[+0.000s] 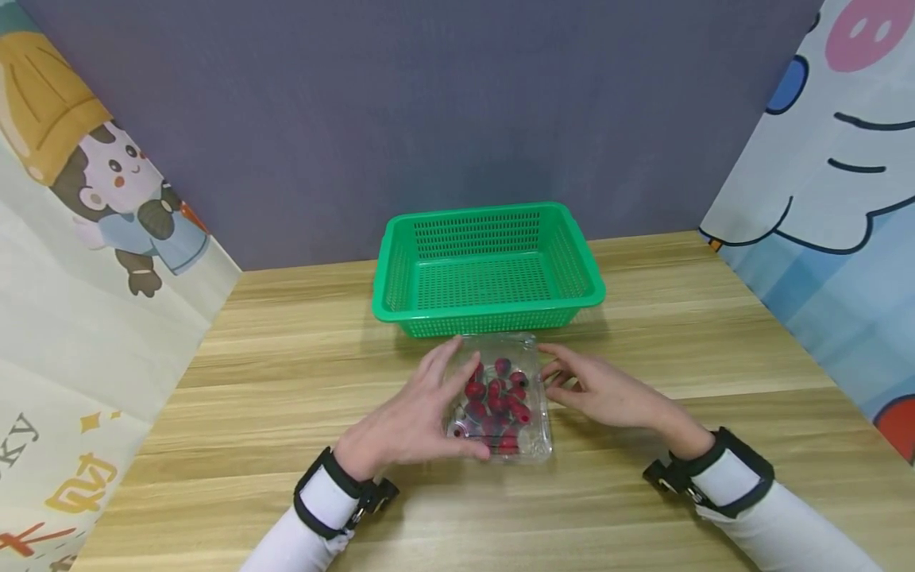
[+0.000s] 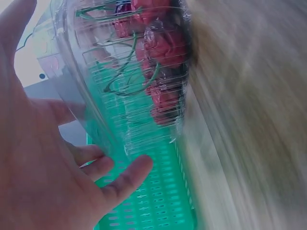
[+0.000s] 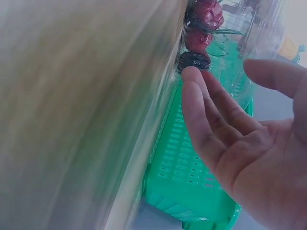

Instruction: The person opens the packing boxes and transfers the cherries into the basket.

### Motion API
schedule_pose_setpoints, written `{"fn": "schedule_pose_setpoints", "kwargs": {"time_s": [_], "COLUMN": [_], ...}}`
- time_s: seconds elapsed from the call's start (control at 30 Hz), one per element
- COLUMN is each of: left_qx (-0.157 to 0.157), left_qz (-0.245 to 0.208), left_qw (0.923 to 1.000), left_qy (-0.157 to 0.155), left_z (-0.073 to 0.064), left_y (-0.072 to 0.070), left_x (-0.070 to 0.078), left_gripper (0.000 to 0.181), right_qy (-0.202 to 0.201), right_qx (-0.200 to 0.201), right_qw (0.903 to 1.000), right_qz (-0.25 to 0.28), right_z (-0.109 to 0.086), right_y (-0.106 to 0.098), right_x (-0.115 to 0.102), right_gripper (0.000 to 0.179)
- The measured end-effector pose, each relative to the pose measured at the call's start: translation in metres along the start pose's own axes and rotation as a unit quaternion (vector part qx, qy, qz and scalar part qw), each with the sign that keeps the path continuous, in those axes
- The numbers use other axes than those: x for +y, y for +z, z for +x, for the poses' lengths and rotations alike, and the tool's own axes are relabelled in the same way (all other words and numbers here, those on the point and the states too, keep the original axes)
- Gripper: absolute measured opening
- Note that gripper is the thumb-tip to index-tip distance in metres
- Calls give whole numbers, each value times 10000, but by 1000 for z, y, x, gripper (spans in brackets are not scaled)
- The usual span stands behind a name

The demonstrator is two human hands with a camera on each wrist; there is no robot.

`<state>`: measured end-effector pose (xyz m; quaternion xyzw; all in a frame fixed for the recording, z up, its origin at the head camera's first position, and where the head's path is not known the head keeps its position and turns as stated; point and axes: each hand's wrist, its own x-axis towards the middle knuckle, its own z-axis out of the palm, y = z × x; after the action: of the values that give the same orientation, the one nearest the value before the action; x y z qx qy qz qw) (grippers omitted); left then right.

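Observation:
A clear plastic box (image 1: 532, 445) lies on the table. Inside are several dark red, round, cherry-like fruits (image 1: 496, 401), and thin green stems (image 2: 129, 72) show through the plastic in the left wrist view. My left hand (image 1: 411, 413) is at the box's left side, fingers spread, its thumb over the near part and its forefinger over the top. On the opposite side, my right hand (image 1: 600, 389) has loosely bent fingers with their tips close by the box's right edge. In the right wrist view, the fingertips (image 3: 192, 74) overlap the lowest fruit.
Just beyond the box stands a green plastic basket (image 1: 488, 318) with slotted walls and nothing in it. Behind the wooden table (image 1: 286, 357) rises a dark grey-purple panel (image 1: 465, 103). Cartoon-printed sheets (image 1: 86, 318) hang at both sides.

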<state>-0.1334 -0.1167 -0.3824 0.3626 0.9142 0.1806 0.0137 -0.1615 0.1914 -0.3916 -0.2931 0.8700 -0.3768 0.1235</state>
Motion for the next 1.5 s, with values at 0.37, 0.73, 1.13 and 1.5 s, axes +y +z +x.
{"fn": "schedule_pose_setpoints", "kwargs": {"time_s": [0.37, 0.73, 1.13, 1.5], "left_qx": [255, 210, 177, 453], "left_qz": [547, 707, 754, 695], "left_qw": [9981, 9973, 9970, 9955], "left_qy": [109, 56, 88, 462], "left_z": [2, 1, 2, 3], "left_y": [5, 6, 6, 4], "left_x": [1, 2, 1, -2], "left_gripper": [124, 119, 118, 110], "right_qy": [25, 12, 332, 340], "right_qx": [-36, -337, -960, -1130], "right_qw": [10000, 9989, 9870, 9790], "right_qz": [51, 321, 1247, 1664], "right_z": [-1, -6, -9, -9], "right_y": [1, 0, -3, 0], "right_x": [-3, -4, -2, 0], "right_gripper": [68, 74, 103, 103]}}
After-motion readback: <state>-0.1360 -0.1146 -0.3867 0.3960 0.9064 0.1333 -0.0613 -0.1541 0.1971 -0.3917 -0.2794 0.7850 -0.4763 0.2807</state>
